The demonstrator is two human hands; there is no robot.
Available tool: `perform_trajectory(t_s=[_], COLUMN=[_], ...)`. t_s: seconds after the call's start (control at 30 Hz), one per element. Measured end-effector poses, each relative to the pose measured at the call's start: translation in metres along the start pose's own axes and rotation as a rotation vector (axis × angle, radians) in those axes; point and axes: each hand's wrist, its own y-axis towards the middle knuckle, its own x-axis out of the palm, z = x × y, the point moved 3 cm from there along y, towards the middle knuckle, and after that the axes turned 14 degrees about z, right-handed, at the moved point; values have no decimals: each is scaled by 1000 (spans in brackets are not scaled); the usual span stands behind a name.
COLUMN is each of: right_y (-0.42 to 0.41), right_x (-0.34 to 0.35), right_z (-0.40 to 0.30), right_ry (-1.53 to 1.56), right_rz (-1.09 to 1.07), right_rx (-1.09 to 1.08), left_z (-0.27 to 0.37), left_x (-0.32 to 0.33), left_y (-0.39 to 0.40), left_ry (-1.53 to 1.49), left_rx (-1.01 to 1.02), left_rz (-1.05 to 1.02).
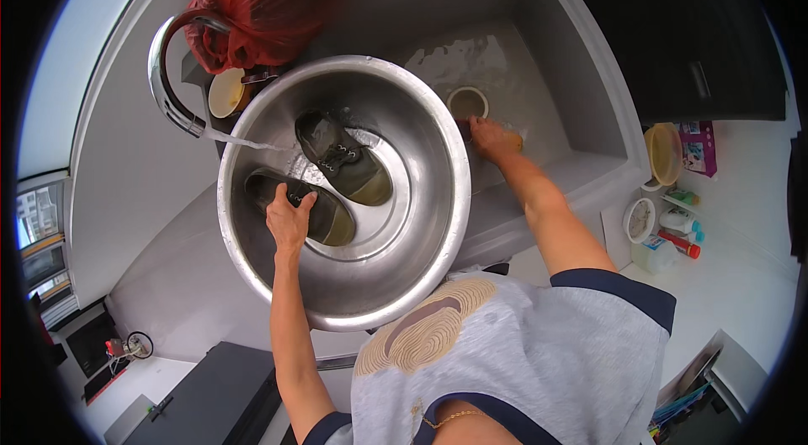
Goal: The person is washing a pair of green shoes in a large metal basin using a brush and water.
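Observation:
A round stainless steel basin (435, 205) holds two wet olive-green lace-up shoes. My left hand (290, 217) grips the nearer shoe (334, 224) around its laced opening, thumb and fingers spread over it. The other shoe (360, 176) lies beside it, toe towards me. Water runs from a curved chrome faucet (165, 79) into the basin near both heels. My right hand (493, 139) reaches into the grey sink (536, 79), just past the basin's right rim. Its fingers are curled on a partly hidden object (519, 142) with an orange-brown end, possibly a brush.
A red plastic bag (259, 9) sits behind the faucet, above a small yellowish cup (227, 93). A round drain fitting (468, 104) is in the wet sink floor. At right stand a yellow bowl (663, 154), a white tub (639, 221) and several bottles (678, 221).

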Motion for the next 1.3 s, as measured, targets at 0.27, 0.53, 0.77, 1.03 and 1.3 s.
perform_trajectory(t_s=[0.27, 0.53, 0.77, 1.03, 1.3], right_y=[-13, -6, -20, -11, -33], right_x=[26, -133, -268, -150, -222], right_z=[11, 23, 23, 101, 33], right_ry=[17, 828, 1606, 803, 1422], right_rz=[-65, -327, -35, 179, -90], right_rx=[57, 18, -113, 482, -29], left_z=[-4, -9, -13, -10, -18], left_x=[16, 23, 24, 22, 26], left_y=[3, 4, 0, -1, -4], left_ry=[-160, -539, -524, -352, -394], left_rx=[105, -74, -58, 31, -78], left_rz=[92, -49, 15, 90, 23])
